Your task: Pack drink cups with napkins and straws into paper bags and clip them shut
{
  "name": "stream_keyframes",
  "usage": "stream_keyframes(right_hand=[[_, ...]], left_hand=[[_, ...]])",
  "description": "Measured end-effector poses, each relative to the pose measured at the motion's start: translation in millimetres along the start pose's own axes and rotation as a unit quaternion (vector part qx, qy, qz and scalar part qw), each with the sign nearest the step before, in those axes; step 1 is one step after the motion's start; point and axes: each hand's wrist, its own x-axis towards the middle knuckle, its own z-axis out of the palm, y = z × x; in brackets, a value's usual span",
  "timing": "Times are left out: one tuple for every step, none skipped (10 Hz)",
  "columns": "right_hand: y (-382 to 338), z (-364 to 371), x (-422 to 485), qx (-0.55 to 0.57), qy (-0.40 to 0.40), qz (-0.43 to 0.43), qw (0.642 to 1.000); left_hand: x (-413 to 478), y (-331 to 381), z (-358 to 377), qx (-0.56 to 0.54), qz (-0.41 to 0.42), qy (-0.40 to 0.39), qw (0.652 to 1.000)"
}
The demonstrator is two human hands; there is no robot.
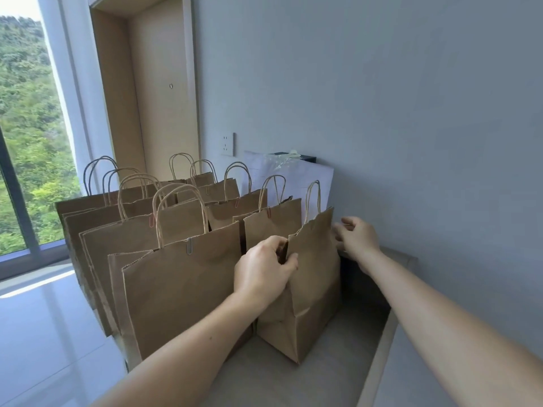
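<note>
A brown paper bag [314, 289] with twine handles stands nearest the wall, turned edge-on to me. My left hand [263, 270] pinches its near top edge, thumb on the outside. My right hand [357, 235] is at the bag's far top corner with fingers loosely curled; whether it holds the paper is unclear. Beside it stand several more brown bags, the closest one [182, 283] fastened with a grey paper clip [189, 246], others with reddish clips. No cups, napkins or straws show.
The bags fill a grey counter [308, 377] along the wall. A white sheet [293, 177] and a dark box lean against the wall behind them. A raised ledge [379, 356] runs at right. A window and floor lie to the left.
</note>
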Motion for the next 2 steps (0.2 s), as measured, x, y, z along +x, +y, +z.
stream_keyframes(right_hand=[[-5,-10,-30,-0.073,-0.025,-0.052,0.996],[-6,-18,-65,-0.163,-0.096,-0.107,0.976]], left_hand=[[-13,2,-10,0.044,-0.010,-0.008,0.999],[-35,9,-25,0.117,-0.043,-0.042,0.991]])
